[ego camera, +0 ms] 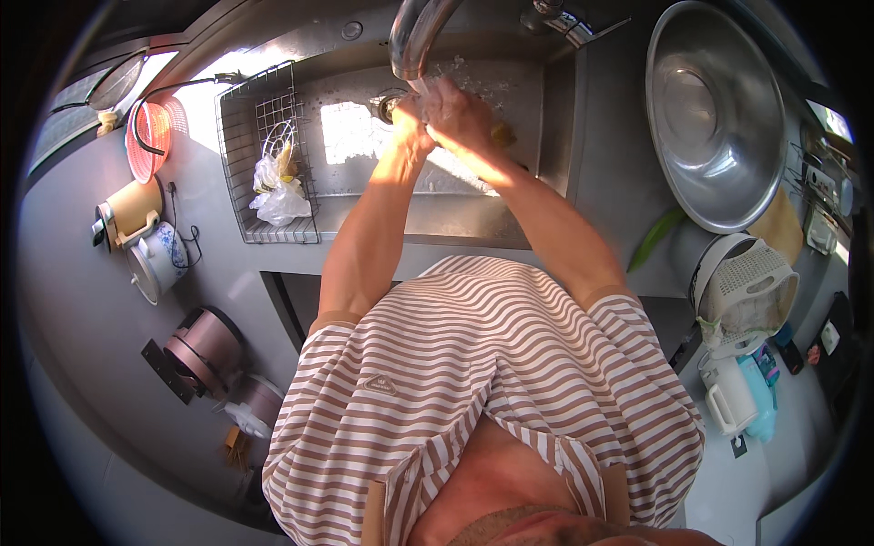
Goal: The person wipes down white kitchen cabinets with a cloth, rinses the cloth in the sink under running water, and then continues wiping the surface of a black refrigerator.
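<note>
Under the metal faucet [418, 41], my left hand [414, 117] and my right hand [459, 116] are pressed together in the running water. Splash and glare blur the fingers, so whether anything is between them cannot be told. Both hands are over the stainless steel sink [471, 218], just right of the drain [388, 106]. A small yellowish thing [504, 134] lies in the basin beside my right wrist. Sunlight falls on the basin floor and on my forearms.
A wire basket [235, 170] at the sink's left holds a crumpled clear plastic bag [281, 198]. A large steel bowl [717, 116] stands on the right counter near a green leaf-like piece [655, 239] and a white plastic basket [748, 293]. Pink colanders [147, 143] and a rice cooker [203, 348] are at left.
</note>
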{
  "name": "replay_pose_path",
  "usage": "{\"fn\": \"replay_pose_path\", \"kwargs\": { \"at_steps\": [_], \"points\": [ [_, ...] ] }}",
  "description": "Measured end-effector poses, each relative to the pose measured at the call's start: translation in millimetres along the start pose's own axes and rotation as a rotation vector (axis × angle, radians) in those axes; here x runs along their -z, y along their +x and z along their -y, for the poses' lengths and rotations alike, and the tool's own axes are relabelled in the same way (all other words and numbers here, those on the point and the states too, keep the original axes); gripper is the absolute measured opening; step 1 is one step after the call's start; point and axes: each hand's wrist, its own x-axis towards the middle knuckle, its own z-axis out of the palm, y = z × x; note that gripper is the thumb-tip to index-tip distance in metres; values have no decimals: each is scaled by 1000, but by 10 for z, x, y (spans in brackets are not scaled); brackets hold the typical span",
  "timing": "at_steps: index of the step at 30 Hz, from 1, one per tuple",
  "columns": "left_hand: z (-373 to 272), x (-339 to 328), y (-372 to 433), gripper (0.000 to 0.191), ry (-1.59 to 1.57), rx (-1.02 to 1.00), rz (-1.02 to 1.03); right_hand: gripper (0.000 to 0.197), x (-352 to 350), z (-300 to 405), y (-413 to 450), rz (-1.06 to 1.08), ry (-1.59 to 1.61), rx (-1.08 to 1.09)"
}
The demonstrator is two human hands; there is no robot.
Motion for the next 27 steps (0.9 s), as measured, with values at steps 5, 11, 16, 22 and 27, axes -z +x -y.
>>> {"fn": "replay_pose_path", "kwargs": {
  "at_steps": [5, 11, 16, 22, 27],
  "points": [
    [-467, -161, -57, 29, -1112, 490, -86, 26, 172, 161, 134, 64, -152, -138],
    [-1069, -98, 74, 37, -961, 471, -380, 51, -31, -103, 55, -125, 288, -78],
    [-1058, -108, 35, 36, -861, 468, -375, 67, 56, -105, -113, 17, 170, -43],
    [-877, 25, 72, 28, -980, 447, -181, 74, 408, 174, -137, 214, 383, 230],
    [-1257, -488, -72, 42, -1101, 278, -382, 64, 433, 22, -90, 143, -348, 303]
  ]
}}
